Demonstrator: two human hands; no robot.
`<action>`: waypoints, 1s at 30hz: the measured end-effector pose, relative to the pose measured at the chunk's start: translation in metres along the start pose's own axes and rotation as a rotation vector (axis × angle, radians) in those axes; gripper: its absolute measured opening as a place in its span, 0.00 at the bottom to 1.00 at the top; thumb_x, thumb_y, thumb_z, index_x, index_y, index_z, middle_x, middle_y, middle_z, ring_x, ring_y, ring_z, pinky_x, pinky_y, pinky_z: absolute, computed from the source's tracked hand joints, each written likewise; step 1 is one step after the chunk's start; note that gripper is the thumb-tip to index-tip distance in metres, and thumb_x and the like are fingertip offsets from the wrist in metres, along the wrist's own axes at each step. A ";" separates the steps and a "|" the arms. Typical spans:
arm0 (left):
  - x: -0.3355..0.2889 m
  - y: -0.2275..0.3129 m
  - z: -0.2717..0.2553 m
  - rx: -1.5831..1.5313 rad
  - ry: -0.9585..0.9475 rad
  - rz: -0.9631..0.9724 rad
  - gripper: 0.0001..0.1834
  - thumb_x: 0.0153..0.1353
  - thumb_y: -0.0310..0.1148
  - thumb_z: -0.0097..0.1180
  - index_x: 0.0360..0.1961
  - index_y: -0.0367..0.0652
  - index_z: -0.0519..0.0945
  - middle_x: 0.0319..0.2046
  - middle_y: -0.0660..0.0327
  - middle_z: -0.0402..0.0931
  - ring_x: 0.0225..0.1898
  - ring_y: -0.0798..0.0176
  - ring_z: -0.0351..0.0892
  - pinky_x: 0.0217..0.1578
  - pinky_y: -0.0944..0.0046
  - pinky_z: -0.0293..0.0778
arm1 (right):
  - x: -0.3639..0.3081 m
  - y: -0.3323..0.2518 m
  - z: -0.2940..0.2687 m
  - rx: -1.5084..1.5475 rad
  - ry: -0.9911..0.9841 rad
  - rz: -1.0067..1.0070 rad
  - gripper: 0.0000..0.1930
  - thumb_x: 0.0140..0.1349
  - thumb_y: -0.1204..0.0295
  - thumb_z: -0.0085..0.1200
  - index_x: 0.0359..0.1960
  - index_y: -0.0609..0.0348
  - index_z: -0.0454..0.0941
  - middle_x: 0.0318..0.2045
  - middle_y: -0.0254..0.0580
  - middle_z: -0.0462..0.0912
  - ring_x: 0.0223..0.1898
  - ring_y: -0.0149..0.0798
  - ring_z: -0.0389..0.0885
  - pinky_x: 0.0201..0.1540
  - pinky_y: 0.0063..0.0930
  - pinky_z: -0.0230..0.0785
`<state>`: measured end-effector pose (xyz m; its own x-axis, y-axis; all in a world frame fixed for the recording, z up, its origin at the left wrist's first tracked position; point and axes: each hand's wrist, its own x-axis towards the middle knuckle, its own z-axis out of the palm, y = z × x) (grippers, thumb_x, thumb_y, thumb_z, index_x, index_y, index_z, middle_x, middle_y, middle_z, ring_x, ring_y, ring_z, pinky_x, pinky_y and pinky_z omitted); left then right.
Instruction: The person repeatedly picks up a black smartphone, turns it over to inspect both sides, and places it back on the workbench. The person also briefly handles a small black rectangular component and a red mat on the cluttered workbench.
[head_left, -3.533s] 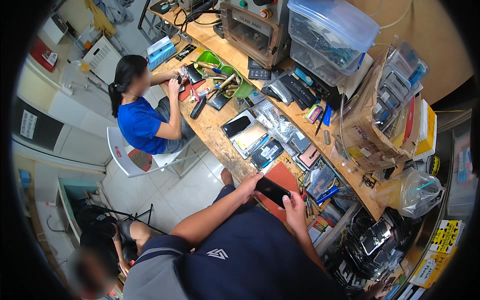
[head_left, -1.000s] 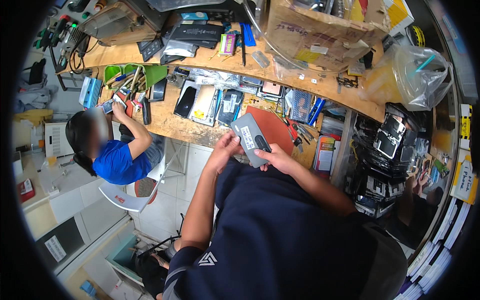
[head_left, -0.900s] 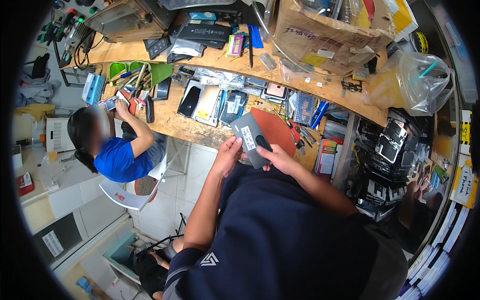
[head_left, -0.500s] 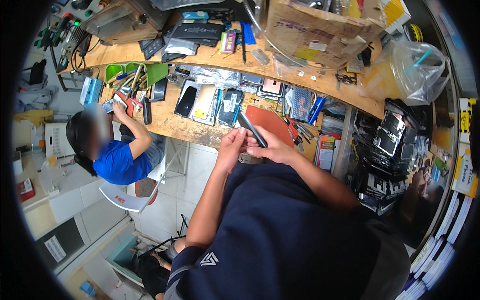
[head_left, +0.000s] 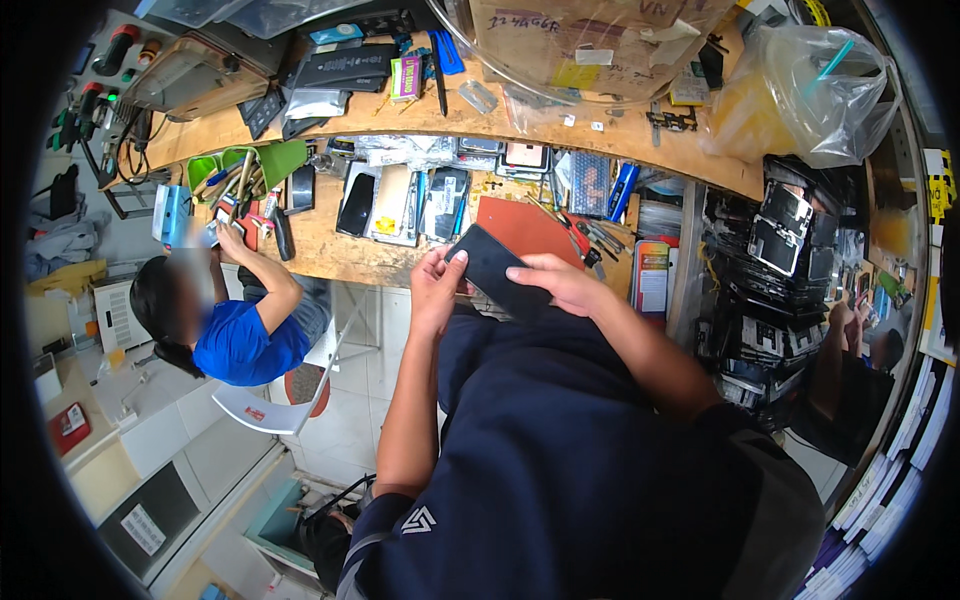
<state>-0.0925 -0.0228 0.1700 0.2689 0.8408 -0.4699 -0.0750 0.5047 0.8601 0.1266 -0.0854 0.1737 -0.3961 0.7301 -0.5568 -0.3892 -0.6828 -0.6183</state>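
Note:
A dark smartphone is held between my two hands over the near edge of the bench, its broad black face turned up. My left hand grips its left end, thumb on top. At the right end, my right hand has its thumb lying on the face and the other fingers underneath, mostly hidden. Just beyond the phone lies a reddish-brown mat on the wooden bench. Past it, several phones and phone parts sit in a row, among them a black phone.
To the left a person in a blue shirt works at the same bench, beside a green tray of tools. Red-handled pliers and other tools lie right of the mat. Above runs a shelf bearing a cardboard box and a plastic bag.
The phone was edge-on and has been turned so its broad black face shows. Both hands have shifted their hold on it. The co-worker leans closer to the bench.

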 end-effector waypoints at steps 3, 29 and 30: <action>0.001 -0.012 0.000 0.020 0.007 -0.090 0.13 0.74 0.37 0.54 0.46 0.36 0.78 0.31 0.59 0.83 0.25 0.69 0.82 0.29 0.67 0.82 | 0.013 0.026 -0.024 -0.257 0.208 0.043 0.19 0.71 0.59 0.56 0.50 0.63 0.80 0.38 0.37 0.83 0.37 0.29 0.81 0.38 0.26 0.74; 0.062 -0.123 0.005 0.311 0.083 -0.078 0.11 0.66 0.36 0.66 0.35 0.39 0.80 0.28 0.66 0.78 0.28 0.75 0.72 0.32 0.72 0.69 | 0.008 0.048 -0.054 0.372 0.240 0.246 0.30 0.69 0.39 0.46 0.54 0.53 0.77 0.37 0.37 0.84 0.32 0.31 0.83 0.32 0.27 0.75; 0.066 -0.126 0.006 0.417 0.096 -0.112 0.12 0.66 0.37 0.65 0.36 0.38 0.80 0.27 0.65 0.79 0.28 0.75 0.73 0.32 0.72 0.69 | 0.016 0.066 -0.065 0.317 0.308 0.208 0.29 0.70 0.41 0.47 0.54 0.54 0.76 0.38 0.37 0.84 0.33 0.31 0.83 0.33 0.27 0.76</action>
<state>-0.0592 -0.0318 0.0322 0.1614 0.8096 -0.5644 0.3493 0.4881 0.7999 0.1491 -0.1166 0.0880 -0.2467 0.5188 -0.8185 -0.5808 -0.7553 -0.3036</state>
